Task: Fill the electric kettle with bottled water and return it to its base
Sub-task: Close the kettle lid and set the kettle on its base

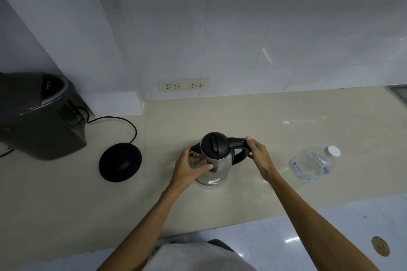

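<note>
Both hands are on the kettle (214, 158), which stands on the worktop (275, 116) off its base (120, 162): the left hand (191, 166) wraps the steel body near the spout, and the right hand (258, 156) grips the black handle at its top end. The lid looks closed, so it must come open before any pouring; a thumb slipping on the catch could jerk the kettle sideways. The water bottle (313, 166) stands to the right, well apart from the kettle, its white cap on, and a hasty reach from the handle could knock it over toward the near edge. The base sits to the left, near a dark appliance (37, 116) whose cord (123, 121) loops just behind it; a filled kettle carried low could snag that cord. Between base and bottle the worktop is open, with free room in front of the wall sockets (184, 86).
</note>
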